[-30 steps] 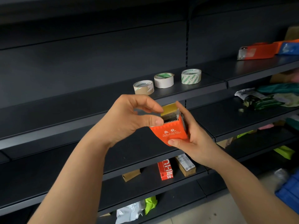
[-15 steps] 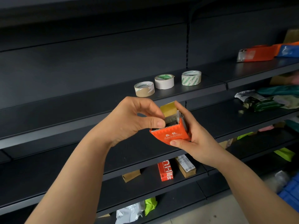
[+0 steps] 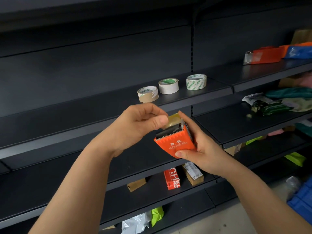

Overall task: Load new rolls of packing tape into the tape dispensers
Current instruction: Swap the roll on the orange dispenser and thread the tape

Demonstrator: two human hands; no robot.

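Head view: the right hand (image 3: 200,149) holds an orange tape dispenser (image 3: 175,143) in front of the dark shelves, its grip closed around the body with the thumb across the lower front face and the fingers along the far side. The dispenser stands roughly upright, long axis running from the lower front up and away, its toothed cutter (image 3: 167,133) facing up and toward the camera. The left hand (image 3: 140,125) has its grip pinched, thumb against forefinger, on the brownish end of tape (image 3: 173,119) that rises just above the cutter.

Behind the hands, three rolls of tape lie flat in a row on the shelf (image 3: 101,105): a brown roll (image 3: 147,94), a white roll (image 3: 168,86) and a green-printed roll (image 3: 196,81), all well apart from the dispenser. Nothing lies between them and the hands. Further right, on a higher shelf, a second orange dispenser (image 3: 263,54) lies on its side. Below the hands, one red box (image 3: 172,179) and two brown boxes sit on a lower shelf.
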